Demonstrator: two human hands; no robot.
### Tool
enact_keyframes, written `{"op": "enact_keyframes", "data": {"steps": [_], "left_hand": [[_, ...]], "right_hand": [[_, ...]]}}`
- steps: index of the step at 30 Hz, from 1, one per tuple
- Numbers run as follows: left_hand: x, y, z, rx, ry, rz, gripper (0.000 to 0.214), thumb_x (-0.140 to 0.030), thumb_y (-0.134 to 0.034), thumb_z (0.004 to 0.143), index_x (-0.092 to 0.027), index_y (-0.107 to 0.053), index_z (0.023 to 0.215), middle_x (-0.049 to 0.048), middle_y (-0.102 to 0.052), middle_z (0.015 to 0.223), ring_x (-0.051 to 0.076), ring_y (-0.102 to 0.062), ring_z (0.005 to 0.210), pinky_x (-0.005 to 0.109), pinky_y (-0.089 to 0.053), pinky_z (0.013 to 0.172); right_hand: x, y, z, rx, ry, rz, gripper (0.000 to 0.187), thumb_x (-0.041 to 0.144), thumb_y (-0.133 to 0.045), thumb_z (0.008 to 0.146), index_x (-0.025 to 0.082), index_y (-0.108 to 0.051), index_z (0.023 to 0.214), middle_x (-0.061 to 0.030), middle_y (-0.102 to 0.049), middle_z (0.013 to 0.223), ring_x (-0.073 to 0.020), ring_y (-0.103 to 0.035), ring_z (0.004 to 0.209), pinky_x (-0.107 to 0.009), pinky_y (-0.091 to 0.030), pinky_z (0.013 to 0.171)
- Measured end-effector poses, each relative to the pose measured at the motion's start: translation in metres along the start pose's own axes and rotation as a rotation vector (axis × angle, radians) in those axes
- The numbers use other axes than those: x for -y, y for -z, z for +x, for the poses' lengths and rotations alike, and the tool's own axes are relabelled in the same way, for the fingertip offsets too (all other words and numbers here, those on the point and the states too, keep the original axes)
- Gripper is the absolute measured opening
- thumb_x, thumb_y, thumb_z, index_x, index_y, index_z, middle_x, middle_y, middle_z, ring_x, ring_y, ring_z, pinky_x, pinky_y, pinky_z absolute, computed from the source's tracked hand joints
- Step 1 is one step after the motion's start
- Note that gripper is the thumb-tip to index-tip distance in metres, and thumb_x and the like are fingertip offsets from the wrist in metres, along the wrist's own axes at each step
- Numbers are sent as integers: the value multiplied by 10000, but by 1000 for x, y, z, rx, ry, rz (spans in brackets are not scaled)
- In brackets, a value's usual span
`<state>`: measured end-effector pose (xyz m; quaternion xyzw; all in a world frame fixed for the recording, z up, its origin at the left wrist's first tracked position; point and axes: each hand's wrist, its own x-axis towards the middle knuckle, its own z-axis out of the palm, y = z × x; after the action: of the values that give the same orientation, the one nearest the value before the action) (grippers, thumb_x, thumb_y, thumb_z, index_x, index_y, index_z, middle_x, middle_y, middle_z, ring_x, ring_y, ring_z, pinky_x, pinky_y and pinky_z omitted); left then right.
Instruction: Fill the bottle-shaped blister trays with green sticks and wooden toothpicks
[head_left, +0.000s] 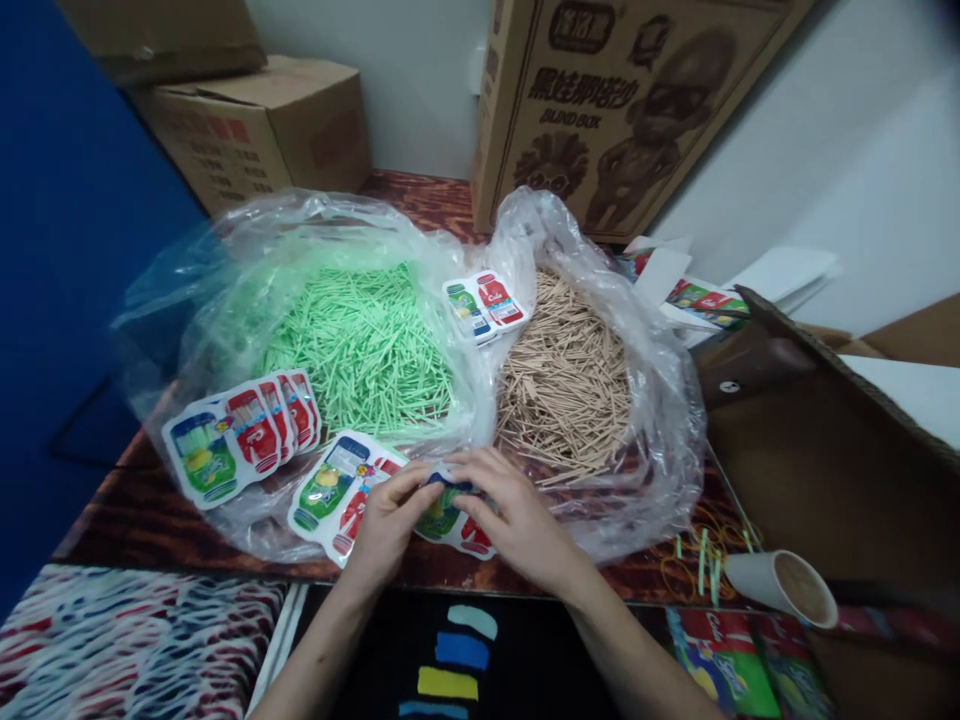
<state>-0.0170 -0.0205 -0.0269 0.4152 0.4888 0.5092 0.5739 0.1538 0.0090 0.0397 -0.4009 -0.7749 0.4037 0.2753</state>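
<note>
My left hand [388,522] and my right hand [519,512] meet at the front of the table, fingers closed on the upper edge of a jar-printed packet [444,516]. The fingers cover part of that edge. Just left of it lies a similar packet [328,484], partly behind my left hand. Farther left, several packets overlap in a fanned stack [206,455], with sticks showing in them. Beyond my hands, thin green sticks [367,350] and thin brown sticks [566,380] fill two clear plastic bags. Another small stack of packets [484,305] rests between the bags.
A paper cup [772,585] lies tipped at the right near rubber bands [679,575] and a few green sticks. An open cardboard box [825,450] borders the right side. Cardboard boxes [322,130] stand at back left, and a tall printed box [600,110] behind the brown sticks.
</note>
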Motion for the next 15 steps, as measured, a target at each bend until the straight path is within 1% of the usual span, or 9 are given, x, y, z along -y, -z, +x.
{"op": "enact_keyframes", "data": {"steps": [2,4,6,7,8,10,12,14,15], "left_hand": [[-3,2,1,39,42,-11,194,-322,-679,761,-177,-733,878,56,-693,973,216,-609,940,287,-477,826],[-6,5,2,172,149,16,294,-318,-737,693,-182,-714,952,47,-700,952,221,-616,907,289,-492,783],[-11,7,3,349,264,110,365,-306,-789,619,-169,-703,946,28,-701,855,208,-617,810,275,-496,708],[-13,7,3,408,298,172,353,-310,-794,609,-158,-702,914,20,-694,804,199,-609,762,267,-491,678],[-14,6,4,431,307,225,327,-325,-784,625,-148,-700,887,18,-689,778,192,-602,737,265,-486,669],[-16,4,4,390,272,279,289,-365,-722,702,-142,-698,884,27,-693,794,192,-600,745,274,-483,703],[-16,1,4,328,215,301,263,-382,-654,770,-151,-701,886,28,-701,820,196,-602,773,283,-478,747],[-15,-2,4,285,157,333,235,-379,-611,808,-168,-705,850,17,-701,808,194,-597,775,279,-471,758],[-15,-3,4,272,131,350,226,-373,-602,816,-174,-707,828,12,-697,788,192,-594,767,275,-470,754]], "right_hand": [[-1,0,-2,-37,-26,24,190,103,-524,891,212,-660,968,-40,-612,983,-168,-569,974,-316,-439,872],[0,0,-5,-105,-33,67,208,93,-500,897,214,-662,942,-21,-585,892,-150,-576,873,-283,-447,798],[3,1,-8,-157,-25,106,207,87,-507,888,217,-647,967,-10,-582,878,-143,-576,850,-265,-443,775],[4,1,-10,-173,-31,111,219,83,-519,879,219,-630,1009,-9,-592,902,-145,-576,868,-262,-439,785],[5,2,-12,-187,-47,102,242,80,-531,870,219,-608,1052,-12,-602,935,-147,-575,892,-263,-433,798],[4,4,-16,-198,-95,28,211,89,-544,866,210,-596,1031,-13,-610,943,-152,-567,891,-265,-420,790],[-2,5,-21,-193,-125,-76,81,131,-557,878,195,-595,848,-4,-588,843,-150,-550,816,-260,-402,726],[-10,3,-26,-199,-119,-161,212,195,-575,888,188,-531,680,10,-534,726,-141,-514,719,-253,-371,649],[-14,2,-28,-220,-106,-191,260,230,-583,890,188,-505,646,14,-513,692,-137,-497,686,-253,-356,623]]}}
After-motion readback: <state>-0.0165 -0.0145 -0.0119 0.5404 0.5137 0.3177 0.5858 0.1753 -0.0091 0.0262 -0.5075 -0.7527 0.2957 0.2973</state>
